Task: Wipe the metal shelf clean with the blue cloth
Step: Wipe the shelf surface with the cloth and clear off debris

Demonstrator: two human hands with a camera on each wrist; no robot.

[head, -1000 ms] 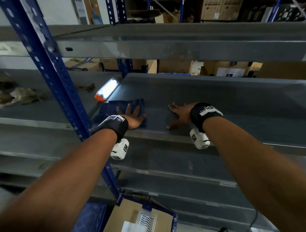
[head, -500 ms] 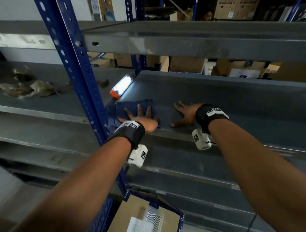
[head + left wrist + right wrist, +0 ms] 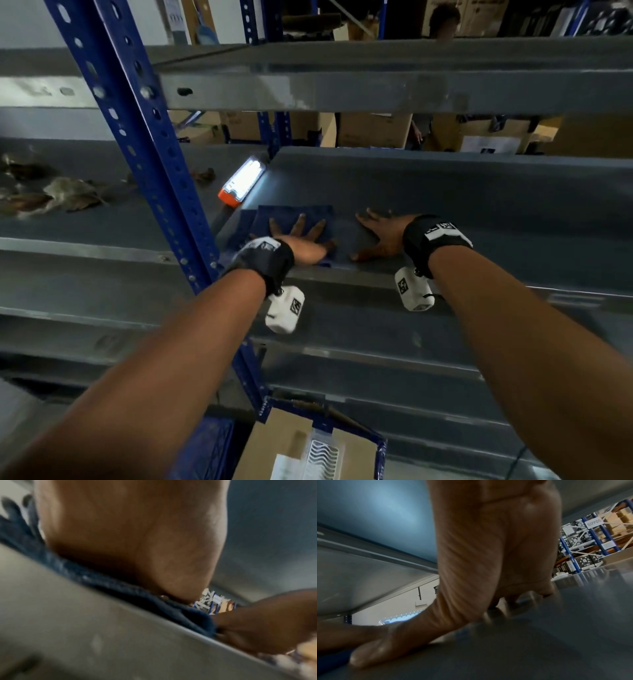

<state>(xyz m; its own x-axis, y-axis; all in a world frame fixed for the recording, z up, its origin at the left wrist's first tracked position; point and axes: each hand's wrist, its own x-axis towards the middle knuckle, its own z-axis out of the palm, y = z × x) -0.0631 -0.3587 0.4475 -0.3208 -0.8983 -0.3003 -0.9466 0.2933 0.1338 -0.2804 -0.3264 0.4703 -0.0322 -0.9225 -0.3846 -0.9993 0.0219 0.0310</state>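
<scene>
Shelving first: grey metal shelf (image 3: 445, 212) runs across the head view w/ a raised back lip, another grey deck above it, more below. Blue perforated upright (image 3: 147, 161) stands at its left end, slanting up to top left. Left of that post, a neighbouring shelf carries dry leaves (image 3: 65, 197). Cardboard box (image 3: 291, 445) sits low down, under the arms. Lit work lamp w/ orange end cap (image 3: 243, 180) lies at the shelf's back left corner, just behind the cloth.

Blue cloth (image 3: 294, 217) lies flat on the shelf near the front left corner, close to the upright; one corner reaches the front edge, seen in left wrist view as a dark blue fold (image 3: 120, 586) on the lip.

Left hand (image 3: 301, 241) is flat on the cloth, palm down, fingers straight and spread, pressing, not gripping. Right hand (image 3: 380, 236) is just beside the cloth on bare metal, palm down, fingers splayed, thumb (image 3: 373, 651) flat on the surface near the cloth's edge; holds nothing. Both wrists wear black bands w/ white camera pods hanging below.
</scene>
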